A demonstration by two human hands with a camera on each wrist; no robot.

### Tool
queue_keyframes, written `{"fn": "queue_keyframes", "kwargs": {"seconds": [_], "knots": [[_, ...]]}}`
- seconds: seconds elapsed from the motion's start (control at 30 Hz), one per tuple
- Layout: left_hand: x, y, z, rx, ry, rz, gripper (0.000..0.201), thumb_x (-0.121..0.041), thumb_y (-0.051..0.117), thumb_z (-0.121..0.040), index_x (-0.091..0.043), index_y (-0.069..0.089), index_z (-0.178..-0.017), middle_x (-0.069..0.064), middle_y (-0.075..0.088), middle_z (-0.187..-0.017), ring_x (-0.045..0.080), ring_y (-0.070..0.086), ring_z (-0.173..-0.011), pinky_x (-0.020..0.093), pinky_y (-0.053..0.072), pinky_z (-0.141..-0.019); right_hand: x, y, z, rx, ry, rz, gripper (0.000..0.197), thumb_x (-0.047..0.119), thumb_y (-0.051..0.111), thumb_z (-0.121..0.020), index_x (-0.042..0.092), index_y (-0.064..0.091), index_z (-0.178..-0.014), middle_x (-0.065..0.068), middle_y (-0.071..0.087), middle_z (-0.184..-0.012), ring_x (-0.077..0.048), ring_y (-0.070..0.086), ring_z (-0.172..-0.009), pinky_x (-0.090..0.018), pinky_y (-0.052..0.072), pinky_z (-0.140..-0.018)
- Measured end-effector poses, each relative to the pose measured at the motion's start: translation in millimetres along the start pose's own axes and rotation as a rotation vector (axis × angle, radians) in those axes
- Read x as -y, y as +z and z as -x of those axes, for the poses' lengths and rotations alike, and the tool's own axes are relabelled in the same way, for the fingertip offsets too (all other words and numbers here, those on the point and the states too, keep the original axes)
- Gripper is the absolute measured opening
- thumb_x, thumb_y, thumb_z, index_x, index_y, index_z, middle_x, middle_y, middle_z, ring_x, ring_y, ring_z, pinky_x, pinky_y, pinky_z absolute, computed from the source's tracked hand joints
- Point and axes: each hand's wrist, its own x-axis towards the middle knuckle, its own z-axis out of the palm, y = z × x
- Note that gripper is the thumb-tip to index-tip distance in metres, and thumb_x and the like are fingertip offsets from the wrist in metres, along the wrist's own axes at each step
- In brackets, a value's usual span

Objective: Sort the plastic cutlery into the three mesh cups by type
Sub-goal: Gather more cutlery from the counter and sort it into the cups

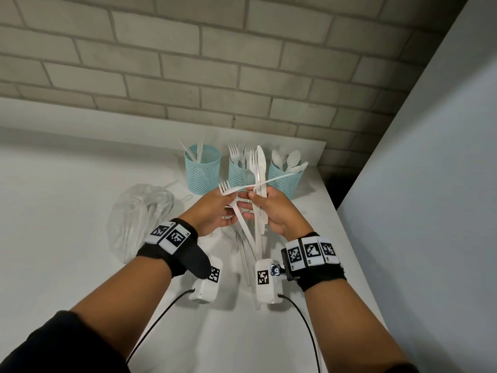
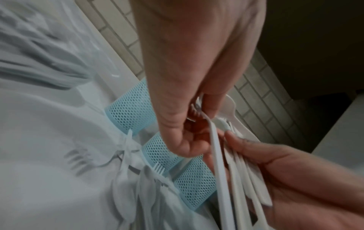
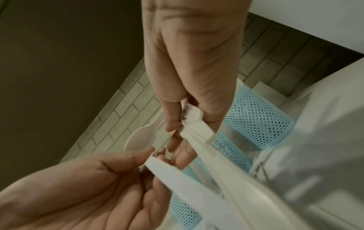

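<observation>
Over white counter (image 1: pixel 67 197), right fingers (image 1: pixel 258 203) clutch cutlery bundle (image 1: pixel 259 184); left fingers (image 1: pixel 228 205) pinch fork (image 1: pixel 243 219).

- Head view: looks forward and down from above onto the counter (image 1: pixel 67 184), facing the brick wall (image 1: pixel 188 63); it takes in both forearms and the three cups (image 1: pixel 203 170).
- Left wrist view: sits close behind the left hand (image 2: pixel 189 77), looking along it at the cups (image 2: pixel 130 107).
- Right wrist view: sits close behind the right hand (image 3: pixel 193 70), looking along it.
- Shared: all three views show both hands, the cups and the wall.
</observation>
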Motion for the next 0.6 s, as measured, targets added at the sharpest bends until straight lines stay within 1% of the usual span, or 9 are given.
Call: {"fn": "queue_keyframes", "kwargs": {"seconds": [0.07,0.13,0.2,0.23,0.33,0.43,0.53,0.57,0.6], "knots": [[-1.7,-5.2,0.8,0.035,-0.018,0.028,0.021,-0.013,0.040,-0.100,-0.027,0.055,-0.106,0.002,0.062,-0.085,0.015,0.062,-0.073,0.030,0.048,-0.071,1.5,-0.5,0.6,-0.005,-0.007,0.006,0.014,0.004,0.046,-0.096,0.011,0.057,-0.099,-0.005,0.067,-0.091,-0.016,0.068,-0.077,-0.030,0.058,-0.066],[-1.0,-11.6,1.0,0.088,-0.041,0.063,0.027,-0.012,0.042,-0.099,-0.033,0.053,-0.113,0.001,0.059,-0.082,0.015,0.058,-0.072,0.029,0.051,-0.066,3.7,-0.3,1.4,-0.026,-0.009,0.010,0.015,0.003,0.049,-0.094,0.015,0.057,-0.098,-0.004,0.066,-0.089,-0.017,0.067,-0.076,-0.029,0.057,-0.064],[1.1,-17.2,1.7,0.144,-0.046,0.097,0.033,-0.009,0.043,-0.098,-0.035,0.053,-0.117,-0.001,0.057,-0.074,0.013,0.056,-0.065,0.028,0.052,-0.059,6.4,0.3,2.6,-0.048,-0.006,0.014,0.016,0.003,0.049,-0.094,0.015,0.055,-0.104,-0.003,0.065,-0.087,-0.017,0.064,-0.075,-0.027,0.055,-0.060],[2.5,-19.2,2.1,0.164,-0.045,0.123,0.036,-0.007,0.042,-0.098,-0.035,0.054,-0.117,-0.001,0.056,-0.071,0.012,0.055,-0.063,0.027,0.051,-0.058,7.7,0.7,3.3,-0.058,-0.003,0.016,0.019,0.003,0.049,-0.094,0.015,0.053,-0.108,-0.003,0.064,-0.086,-0.017,0.063,-0.073,-0.025,0.054,-0.057],[7.5,-23.4,1.3,0.204,-0.040,0.228,0.038,0.000,0.042,-0.096,-0.029,0.058,-0.113,0.001,0.053,-0.071,0.010,0.053,-0.060,0.024,0.050,-0.055,9.6,2.4,3.3,-0.076,0.009,0.015,0.030,0.000,0.045,-0.095,0.014,0.048,-0.122,-0.004,0.062,-0.084,-0.016,0.059,-0.068,-0.021,0.051,-0.048],[9.5,-22.7,1.9,0.169,-0.028,0.335,0.039,0.008,0.040,-0.092,-0.021,0.063,-0.103,0.004,0.055,-0.073,0.009,0.051,-0.055,0.018,0.047,-0.048,9.0,4.2,2.9,-0.082,0.019,0.033,0.035,0.000,0.044,-0.096,0.013,0.045,-0.128,-0.004,0.062,-0.082,-0.015,0.058,-0.064,-0.020,0.047,-0.045],[9.5,-20.8,2.7,0.129,0.010,0.356,0.051,0.016,0.038,-0.089,-0.017,0.074,-0.078,0.006,0.058,-0.068,0.009,0.050,-0.051,0.015,0.041,-0.043,6.7,4.2,2.2,-0.074,0.032,0.054,0.036,0.000,0.041,-0.097,0.016,0.045,-0.129,-0.002,0.062,-0.081,-0.010,0.062,-0.056,-0.019,0.048,-0.043],[9.0,-20.2,3.1,0.131,0.022,0.347,0.055,0.017,0.037,-0.088,-0.018,0.076,-0.070,0.005,0.059,-0.066,0.009,0.050,-0.051,0.014,0.041,-0.042,5.6,3.8,2.0,-0.069,0.036,0.058,0.036,-0.001,0.041,-0.097,0.016,0.044,-0.130,-0.002,0.062,-0.081,-0.009,0.063,-0.052,-0.019,0.048,-0.043],[8.5,-20.1,3.2,0.134,0.032,0.333,0.057,0.017,0.037,-0.088,-0.018,0.076,-0.065,0.005,0.059,-0.065,0.008,0.050,-0.051,0.014,0.040,-0.042,4.7,3.2,1.6,-0.064,0.042,0.056,0.036,-0.001,0.040,-0.097,0.015,0.044,-0.129,-0.002,0.062,-0.080,-0.007,0.062,-0.050,-0.020,0.048,-0.044]]}}
